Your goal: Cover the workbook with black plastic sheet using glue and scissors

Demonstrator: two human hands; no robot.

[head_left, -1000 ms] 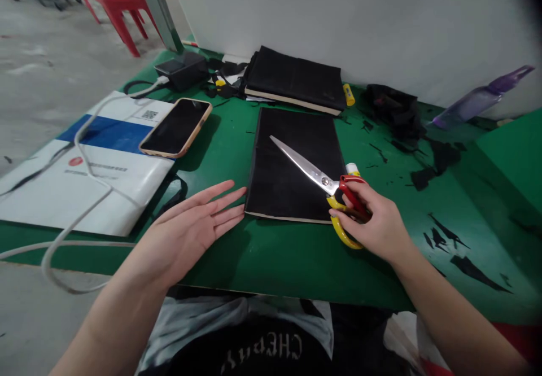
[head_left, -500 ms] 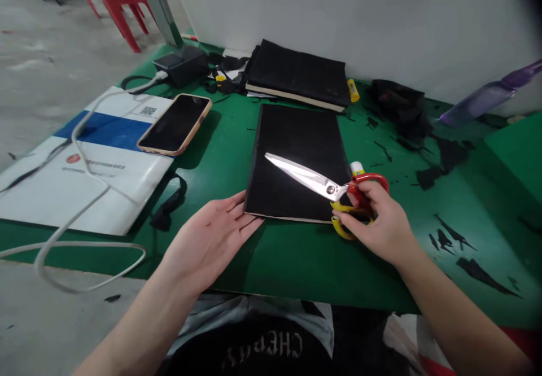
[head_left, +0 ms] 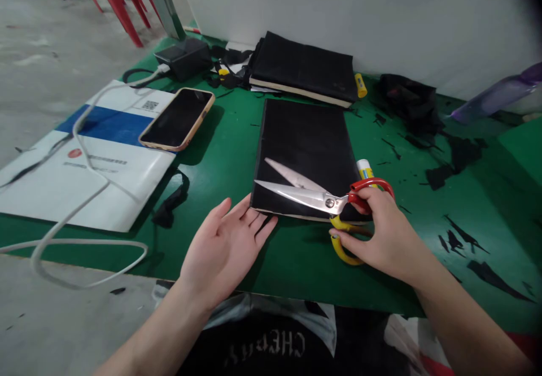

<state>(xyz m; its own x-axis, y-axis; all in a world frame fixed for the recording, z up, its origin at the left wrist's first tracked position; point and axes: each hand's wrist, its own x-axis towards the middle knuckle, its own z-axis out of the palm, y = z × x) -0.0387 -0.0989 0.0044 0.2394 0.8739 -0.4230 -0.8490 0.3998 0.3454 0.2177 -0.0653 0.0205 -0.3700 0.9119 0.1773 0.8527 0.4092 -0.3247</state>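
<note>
A black-covered book (head_left: 305,133) lies flat on the green table, its pale page edge showing along the near side. My left hand (head_left: 226,246) is palm up at the book's near left corner, fingers stretched out and the thumb apart. Some fingertips reach the corner; whether they slip beneath it I cannot tell. In my right hand (head_left: 385,235) is a pair of scissors (head_left: 305,198) with one red and one yellow handle. Their blades are spread apart and point left above the near part of the book. A glue stick (head_left: 365,169) lies at the book's right edge, partly behind the red handle.
Behind lies another thick black book (head_left: 305,65). To the left, a phone (head_left: 180,117) rests on a white and blue envelope (head_left: 101,178), crossed by a white cable (head_left: 78,130) from a black adapter (head_left: 184,57). Black scraps (head_left: 453,161) and a purple bottle (head_left: 495,96) are at right.
The scissor blades, together before, are now apart, and the yellow handle has moved down. My left hand has turned palm up more, its fingers more spread. The whole view has shifted slightly.
</note>
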